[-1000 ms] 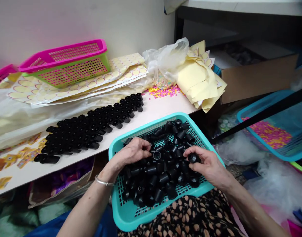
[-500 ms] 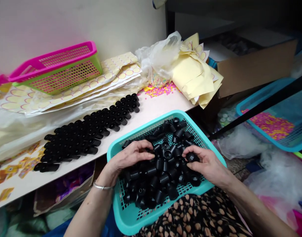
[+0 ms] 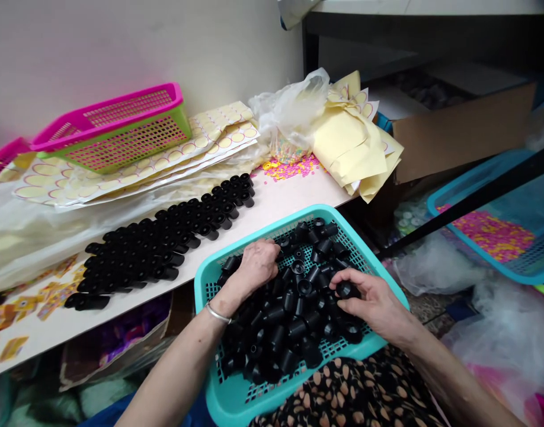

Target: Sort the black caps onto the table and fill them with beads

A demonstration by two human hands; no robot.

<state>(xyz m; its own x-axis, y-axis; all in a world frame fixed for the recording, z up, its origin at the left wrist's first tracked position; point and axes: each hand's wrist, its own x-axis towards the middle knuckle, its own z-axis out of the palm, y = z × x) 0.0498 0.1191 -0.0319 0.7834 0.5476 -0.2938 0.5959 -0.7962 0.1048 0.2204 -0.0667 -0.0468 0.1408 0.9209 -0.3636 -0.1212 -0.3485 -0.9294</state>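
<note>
Rows of caps (image 3: 165, 243) beside teal basket (image 3: 227, 403)

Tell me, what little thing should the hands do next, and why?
Probably the right hand should lift its cap out of the teal basket toward the rows on the table. Its grip is already closed on that cap, and the rows are lined up there; the left hand is only curled over the loose caps.
</note>
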